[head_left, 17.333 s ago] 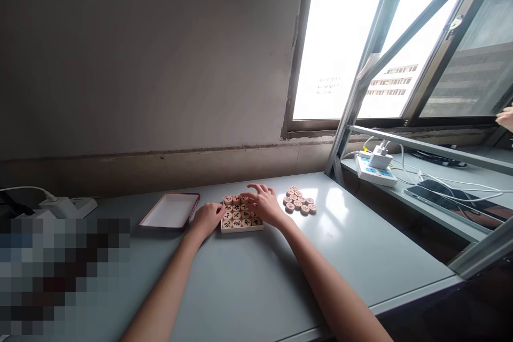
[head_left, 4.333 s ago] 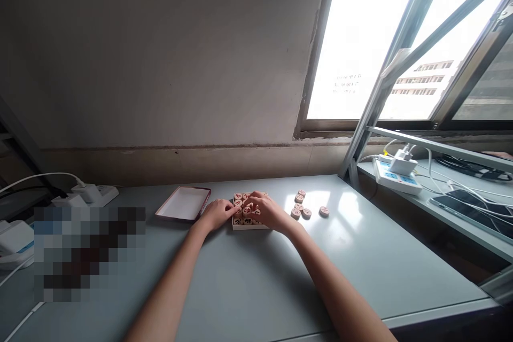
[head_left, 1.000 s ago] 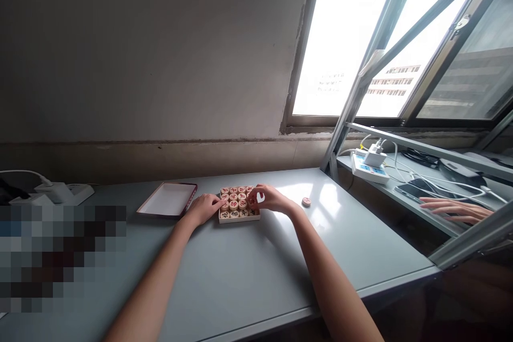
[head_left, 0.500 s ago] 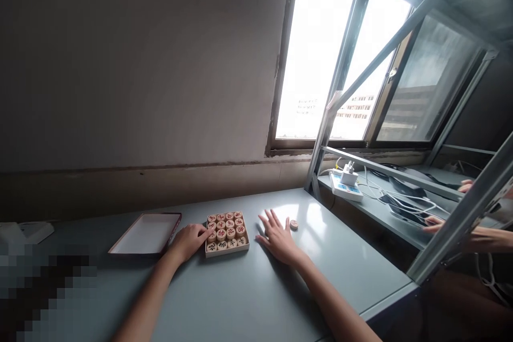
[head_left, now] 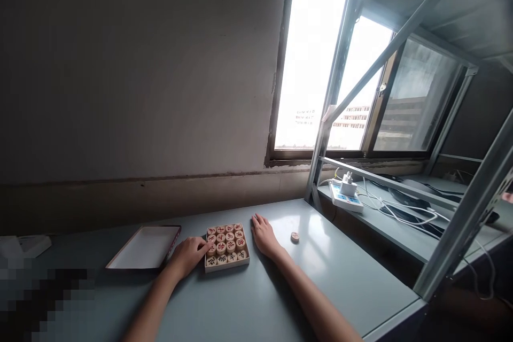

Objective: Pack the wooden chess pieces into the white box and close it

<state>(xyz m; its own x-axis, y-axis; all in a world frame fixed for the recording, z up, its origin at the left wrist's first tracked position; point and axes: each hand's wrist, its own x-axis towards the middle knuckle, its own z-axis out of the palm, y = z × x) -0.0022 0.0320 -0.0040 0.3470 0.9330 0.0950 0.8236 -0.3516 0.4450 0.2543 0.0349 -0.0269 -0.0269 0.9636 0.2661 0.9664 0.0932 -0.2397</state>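
Observation:
A shallow cream box (head_left: 226,266) on the grey table (head_left: 248,299) is filled with several round wooden chess pieces (head_left: 225,240) marked in red and black. My left hand (head_left: 187,255) rests against the box's left side, fingers curled, fingertips touching the edge pieces. My right hand (head_left: 263,236) lies flat on the table just right of the box, fingers stretched out and holding nothing. One loose chess piece (head_left: 295,236) lies on the table to the right of that hand.
The box lid (head_left: 142,248), red-rimmed and white inside, lies left of the box. A metal shelf frame (head_left: 460,214) stands at right over a lower shelf with a power strip (head_left: 344,196), cables and phones. Wall and window stand behind.
My right hand has drawn back from near the loose piece and settled flat beside the box. The view has tilted up and right. Another person's hands at far right have left view.

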